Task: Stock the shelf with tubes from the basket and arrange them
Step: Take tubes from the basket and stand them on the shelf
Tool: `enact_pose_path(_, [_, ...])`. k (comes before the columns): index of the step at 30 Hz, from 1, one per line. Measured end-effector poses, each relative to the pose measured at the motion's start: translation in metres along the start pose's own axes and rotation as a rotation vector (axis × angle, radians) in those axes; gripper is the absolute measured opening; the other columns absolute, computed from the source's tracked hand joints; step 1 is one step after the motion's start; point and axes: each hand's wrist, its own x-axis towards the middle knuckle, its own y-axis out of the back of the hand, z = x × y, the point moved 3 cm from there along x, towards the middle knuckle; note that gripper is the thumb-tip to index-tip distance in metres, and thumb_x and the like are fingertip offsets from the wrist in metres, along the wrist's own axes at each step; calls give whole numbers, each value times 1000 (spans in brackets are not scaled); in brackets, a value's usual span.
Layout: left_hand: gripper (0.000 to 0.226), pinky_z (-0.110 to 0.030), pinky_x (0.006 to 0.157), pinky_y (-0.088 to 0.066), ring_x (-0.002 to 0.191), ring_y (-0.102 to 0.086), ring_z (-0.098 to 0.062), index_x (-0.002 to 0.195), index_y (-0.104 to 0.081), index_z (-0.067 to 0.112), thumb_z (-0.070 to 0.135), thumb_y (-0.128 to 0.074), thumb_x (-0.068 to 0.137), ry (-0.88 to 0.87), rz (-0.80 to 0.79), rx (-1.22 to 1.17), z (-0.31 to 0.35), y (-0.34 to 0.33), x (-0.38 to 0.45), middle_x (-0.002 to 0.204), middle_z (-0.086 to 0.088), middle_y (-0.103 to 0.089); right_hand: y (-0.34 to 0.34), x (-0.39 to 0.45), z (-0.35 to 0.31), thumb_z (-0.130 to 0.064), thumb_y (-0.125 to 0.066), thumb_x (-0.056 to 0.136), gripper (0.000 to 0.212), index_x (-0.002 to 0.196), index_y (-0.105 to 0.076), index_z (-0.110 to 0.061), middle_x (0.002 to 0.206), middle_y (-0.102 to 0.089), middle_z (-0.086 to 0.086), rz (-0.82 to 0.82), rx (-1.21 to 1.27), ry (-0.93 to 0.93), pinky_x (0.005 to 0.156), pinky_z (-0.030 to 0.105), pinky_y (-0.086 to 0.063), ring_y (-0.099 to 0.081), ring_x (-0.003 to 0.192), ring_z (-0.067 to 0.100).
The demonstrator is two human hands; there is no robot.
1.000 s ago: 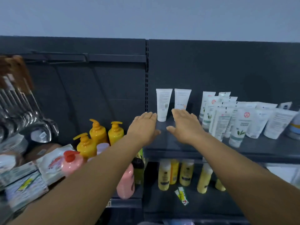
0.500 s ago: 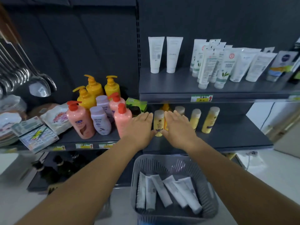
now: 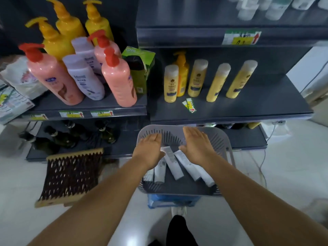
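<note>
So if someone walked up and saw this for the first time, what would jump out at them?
Probably the two open hands, the left hand and right hand, stretched side by side over the grey basket of white tubes low in the middle. Next, the bright cluster on the left shelf: pink pump bottles in front, yellow pump bottles behind. To the right stands a row of pale yellow bottles.

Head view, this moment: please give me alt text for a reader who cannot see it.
Two bare hands, left hand and right hand, reach open over a grey slotted plastic basket holding white squeeze tubes. Behind stand dark grey shop shelves with pale yellow bottles and pink pump bottles.
</note>
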Motion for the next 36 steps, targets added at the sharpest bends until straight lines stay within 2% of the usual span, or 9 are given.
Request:
enact_pose_path(10, [77, -40, 117, -24, 142, -27, -29, 152, -15, 11, 40, -55, 92, 94, -175, -59, -5, -108, 78, 158, -10, -21, -115, 57, 50, -39, -56, 92, 78, 151, -14, -11, 158, -22, 10, -258, 35, -100, 118, 40, -18, -22, 144, 26])
enact_pose_path(18, [78, -42, 120, -9, 149, -3, -30, 153, -9, 14, 29, -57, 93, 64, -279, 54, -19, -161, 132, 161, -12, 1, -183, 103, 70, -38, -49, 94, 73, 150, -13, -8, 152, -28, 14, -360, -120, -88, 116, 42, -15, -27, 140, 30])
enact_pose_path(21, [74, -43, 120, -6, 148, 1, -32, 153, -13, 15, 40, -52, 95, 86, -338, 53, -24, -172, 142, 160, -16, 5, -199, 116, 78, -40, -52, 91, 80, 152, -10, -8, 152, -28, 19, -396, -208, -118, 117, 43, -13, -27, 139, 33])
enact_pose_path(23, [70, -44, 120, -10, 148, -6, -33, 150, -21, 14, 48, -47, 94, 112, -331, 18, -26, -179, 147, 160, -18, -3, -207, 122, 82, -44, -56, 88, 88, 152, -7, -7, 150, -29, 21, -418, -238, -153, 117, 44, -13, -28, 139, 35])
enact_pose_path(26, [65, -43, 117, -20, 141, -25, -34, 143, -35, 15, 49, -53, 91, 146, -242, -63, -28, -185, 150, 153, -17, -26, -216, 129, 85, -41, -59, 87, 93, 151, -2, -6, 148, -33, 20, -395, -263, -188, 115, 44, -15, -30, 137, 35])
enact_pose_path(31, [64, -40, 105, -38, 123, -44, -32, 133, -38, 11, 27, -72, 82, 320, -87, -382, -29, -186, 145, 133, -15, -48, -221, 131, 80, -39, -67, 82, 100, 152, -2, -7, 149, -33, 17, -311, -196, -225, 115, 42, -17, -32, 137, 33])
enact_pose_path(33, [62, -40, 101, -44, 119, -52, -30, 135, -41, 11, 18, -72, 82, 390, -85, -515, -30, -184, 140, 130, -14, -54, -224, 133, 75, -35, -69, 79, 81, 145, -29, -10, 140, -46, 14, -254, -155, -210, 111, 40, -25, -42, 130, 30])
enact_pose_path(34, [58, -37, 100, -46, 118, -55, -29, 135, -45, 11, 17, -71, 83, 401, -109, -529, -30, -183, 136, 130, -13, -56, -222, 134, 70, -33, -67, 80, 60, 133, -46, -13, 131, -55, 11, -203, -153, -169, 106, 38, -32, -49, 122, 28])
enact_pose_path(36, [40, -30, 95, -48, 114, -58, -26, 125, -59, 11, 17, -67, 86, 387, -125, -497, -32, -176, 127, 126, -10, -61, -208, 128, 58, -30, -61, 83, 26, 105, -64, -16, 113, -65, 8, -117, -155, -89, 94, 36, -41, -58, 106, 26])
